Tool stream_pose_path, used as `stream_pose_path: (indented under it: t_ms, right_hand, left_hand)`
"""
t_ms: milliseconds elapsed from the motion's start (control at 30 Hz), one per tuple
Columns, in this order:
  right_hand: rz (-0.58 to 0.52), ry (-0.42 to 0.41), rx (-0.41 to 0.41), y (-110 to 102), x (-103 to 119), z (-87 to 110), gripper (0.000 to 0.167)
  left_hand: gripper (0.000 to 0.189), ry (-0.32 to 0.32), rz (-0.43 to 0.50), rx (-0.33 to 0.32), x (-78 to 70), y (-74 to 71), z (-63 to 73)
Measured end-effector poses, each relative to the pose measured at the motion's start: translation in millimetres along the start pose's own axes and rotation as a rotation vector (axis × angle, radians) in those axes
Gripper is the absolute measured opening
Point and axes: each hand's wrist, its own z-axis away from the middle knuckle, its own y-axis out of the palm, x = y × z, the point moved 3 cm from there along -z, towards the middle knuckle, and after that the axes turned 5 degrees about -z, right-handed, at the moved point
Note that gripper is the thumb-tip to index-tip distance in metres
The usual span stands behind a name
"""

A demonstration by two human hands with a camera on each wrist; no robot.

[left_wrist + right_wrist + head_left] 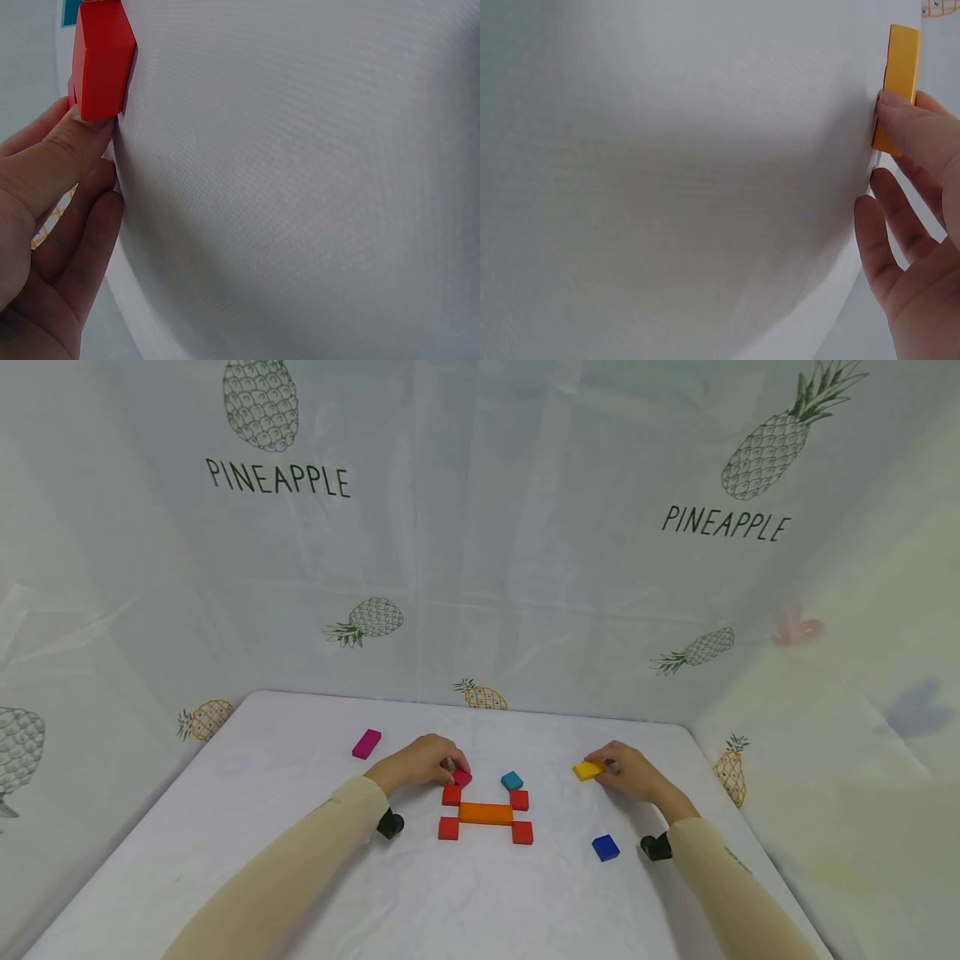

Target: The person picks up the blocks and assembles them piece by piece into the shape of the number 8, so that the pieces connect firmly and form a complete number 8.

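My left hand [427, 760] pinches a small pinkish-red block [462, 777] just behind the back left red block [452, 795]. In the left wrist view that red block [103, 64] hides most of the held one. Between thumb and fingers, my right hand [628, 770] holds a flat yellow block [587, 770] at the back right of the table; the right wrist view shows the thumb on the yellow block [902, 67]. An orange bar [486, 813] lies among several red blocks, one close to each corner. A teal block [512, 781] sits behind the back right red block [519, 800].
A magenta block [367, 744] lies at the back left of the white table [225, 827]. Towards the front right is a blue block [606, 847]. A pineapple-print sheet [495, 543] hangs behind the table and along its sides.
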Motion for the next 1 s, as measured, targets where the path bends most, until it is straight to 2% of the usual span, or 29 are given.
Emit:
stream_pose_path:
  t_ms: [167, 367, 600, 833, 1000]
  right_hand:
    - [0.005, 0.002, 0.007, -0.6, 0.5, -0.3, 0.029]
    - [0.026, -0.042, -0.004, 3.7, 13.1, -6.5, 0.027]
    - [0.022, -0.084, 0.015, 14.3, 53.0, -27.7, 0.028]
    - [-0.005, -0.083, 0.059, 32.3, 98.5, -49.8, 0.028]
    - [0.013, -0.076, 0.075, 47.2, 117.6, -64.1, 0.028]
  left_hand:
    - [0.03, 0.004, 0.013, -0.003, -0.3, -0.1, 0.2]
    - [0.03, 0.003, 0.011, -0.008, 0.6, 0.5, 0.0]
    - [0.029, 0.002, -0.015, -0.007, 2.5, 0.9, -0.4]
    - [0.029, 0.011, -0.01, -0.005, 3.7, 1.7, -1.4]
    - [0.028, 0.041, -0.014, -0.008, 0.3, -0.7, 0.2]
